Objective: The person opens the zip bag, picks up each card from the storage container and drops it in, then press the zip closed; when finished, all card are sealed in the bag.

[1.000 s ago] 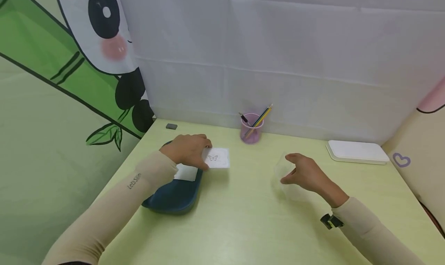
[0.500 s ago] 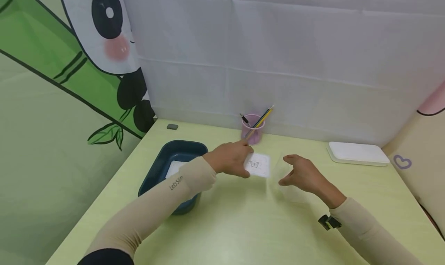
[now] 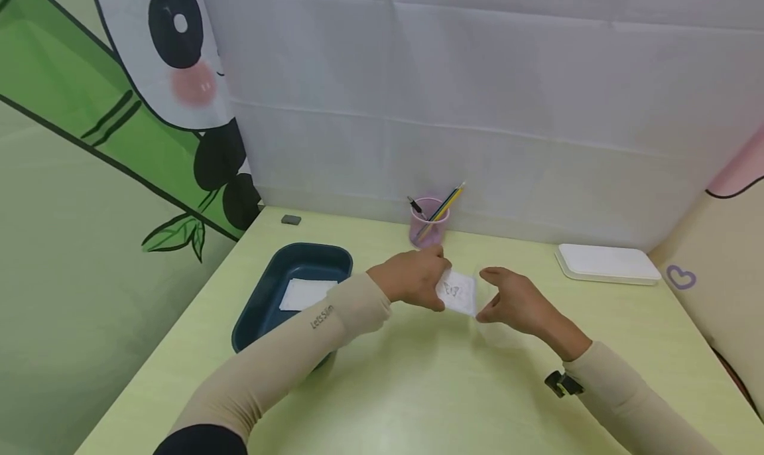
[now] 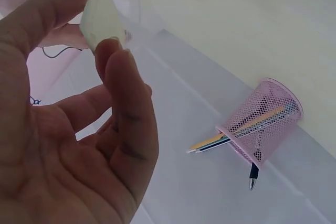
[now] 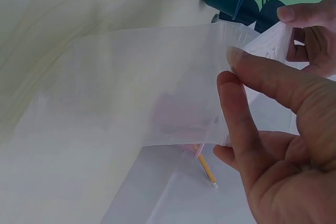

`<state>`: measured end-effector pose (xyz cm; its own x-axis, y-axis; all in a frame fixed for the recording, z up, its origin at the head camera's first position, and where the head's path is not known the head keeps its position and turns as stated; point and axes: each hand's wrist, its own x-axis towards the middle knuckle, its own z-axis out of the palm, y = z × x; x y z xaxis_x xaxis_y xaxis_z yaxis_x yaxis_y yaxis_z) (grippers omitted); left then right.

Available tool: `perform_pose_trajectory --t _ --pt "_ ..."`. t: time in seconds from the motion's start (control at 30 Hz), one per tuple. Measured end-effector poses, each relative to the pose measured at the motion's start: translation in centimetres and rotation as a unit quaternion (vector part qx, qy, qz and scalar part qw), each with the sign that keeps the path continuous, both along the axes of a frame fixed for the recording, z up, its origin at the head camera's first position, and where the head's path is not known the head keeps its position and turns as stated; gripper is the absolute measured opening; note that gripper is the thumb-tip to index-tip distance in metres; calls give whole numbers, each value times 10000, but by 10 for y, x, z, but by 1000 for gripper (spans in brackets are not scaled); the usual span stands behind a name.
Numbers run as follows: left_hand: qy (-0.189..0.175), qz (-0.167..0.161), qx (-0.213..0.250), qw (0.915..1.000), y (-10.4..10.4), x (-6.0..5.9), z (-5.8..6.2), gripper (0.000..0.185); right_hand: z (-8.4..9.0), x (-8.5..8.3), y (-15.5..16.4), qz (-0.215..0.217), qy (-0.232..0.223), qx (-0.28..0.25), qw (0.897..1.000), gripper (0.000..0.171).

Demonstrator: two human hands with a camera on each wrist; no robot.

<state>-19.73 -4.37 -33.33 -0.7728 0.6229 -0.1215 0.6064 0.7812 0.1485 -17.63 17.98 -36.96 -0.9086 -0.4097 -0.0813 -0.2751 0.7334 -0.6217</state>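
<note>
My left hand (image 3: pixel 414 277) pinches a small white card (image 3: pixel 458 292) with a butterfly drawn on it, fingers along one side and thumb along the other. In the left wrist view, the card (image 4: pixel 102 19) is seen nearly edge-on between thumb and fingertips. My right hand (image 3: pixel 518 301) holds a clear plastic bag (image 5: pixel 142 87) near its mouth, thumb and forefinger pinching the film. The bag hangs flat away from the fingers, faint in the head view. At the bag's mouth, the card's leading edge overlaps the film in the right wrist view.
A dark blue tray (image 3: pixel 246 325) with white paper (image 3: pixel 307 294) in it stands left, partly behind my left sleeve. Behind the hands is a pink mesh pencil cup (image 3: pixel 429 233). A white case (image 3: pixel 607 264) lies back right, a grey eraser-like block (image 3: pixel 291 220) back left.
My left hand has carried the card rightward from beside the tray to the bag's mouth, and the card has tilted. The right hand, holding the bag, has stayed almost in place.
</note>
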Motion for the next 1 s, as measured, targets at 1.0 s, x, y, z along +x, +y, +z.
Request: perform_pose_trajectory --t 1.0 --pt "169 -110 -188 9996 2 5 -7 47 -1 7 -6 507 761 -108 9958 26"
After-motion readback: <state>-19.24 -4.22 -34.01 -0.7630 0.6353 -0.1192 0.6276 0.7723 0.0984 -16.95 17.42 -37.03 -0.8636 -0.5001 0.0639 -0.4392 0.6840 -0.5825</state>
